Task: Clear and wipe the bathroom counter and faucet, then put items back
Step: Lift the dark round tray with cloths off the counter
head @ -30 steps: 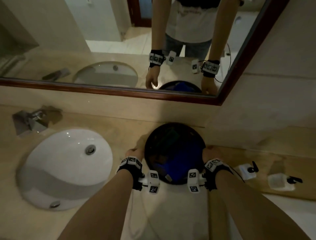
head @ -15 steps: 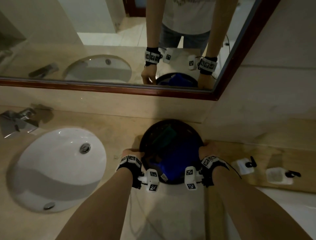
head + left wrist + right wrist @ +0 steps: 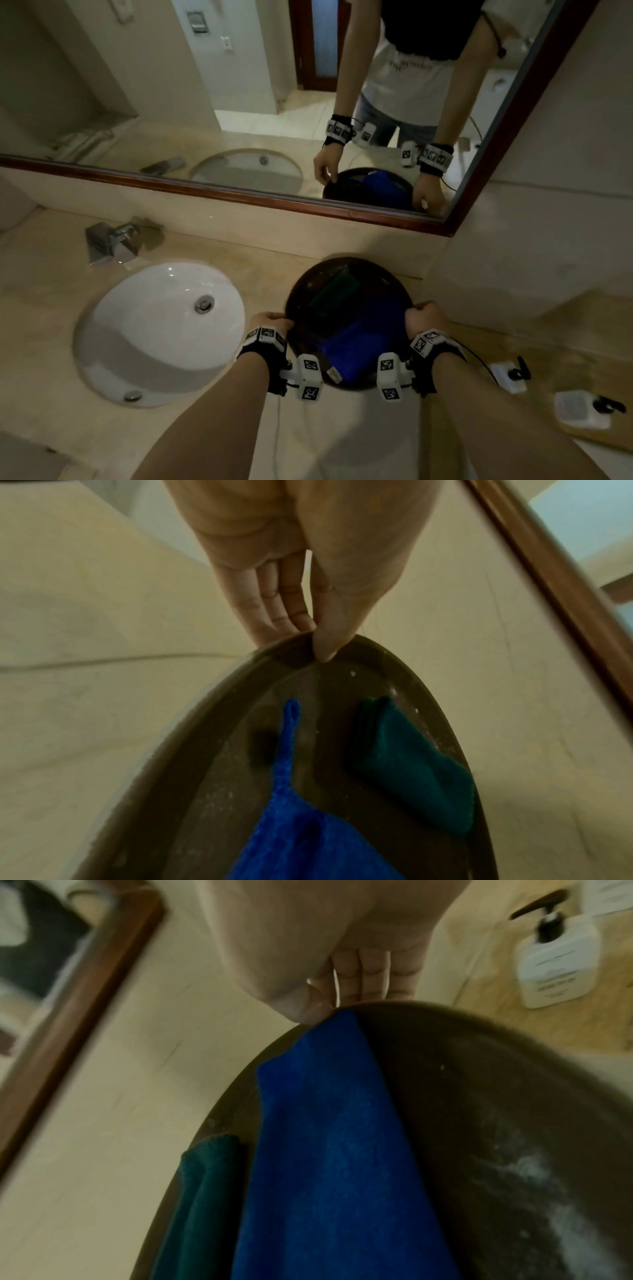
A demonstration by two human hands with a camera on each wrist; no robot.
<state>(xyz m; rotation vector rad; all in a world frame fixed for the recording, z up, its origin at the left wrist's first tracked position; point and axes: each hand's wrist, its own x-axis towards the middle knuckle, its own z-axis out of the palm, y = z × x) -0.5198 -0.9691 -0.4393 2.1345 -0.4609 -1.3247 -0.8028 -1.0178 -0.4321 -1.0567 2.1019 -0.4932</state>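
A round dark tray (image 3: 301, 291) is at the counter's right end, by the mirror corner. A blue cloth (image 3: 359, 346) and a folded dark green cloth (image 3: 334, 291) lie in it. My left hand (image 3: 270, 320) grips the tray's left rim, thumb over the edge and fingers beneath (image 3: 284, 615). My right hand (image 3: 424, 317) grips the right rim, its thumb (image 3: 304, 1010) pressing the corner of the blue cloth (image 3: 335, 1123) against the edge. The left wrist view shows the tray (image 3: 219, 710), the blue cloth (image 3: 291, 818) and the green cloth (image 3: 418, 764). The chrome faucet (image 3: 114, 243) stands left.
A white oval sink (image 3: 161, 329) is sunk in the beige counter (image 3: 41, 325) left of the tray. Two white pump bottles (image 3: 510, 375) (image 3: 582, 413) lie on a wooden surface at the right; one bottle (image 3: 558, 958) shows beside my right hand. The framed mirror (image 3: 239, 102) backs the counter.
The view has tilted up and shifted, showing more mirror. Both hands keep their hold on the tray rim; whether the tray has moved I cannot tell.
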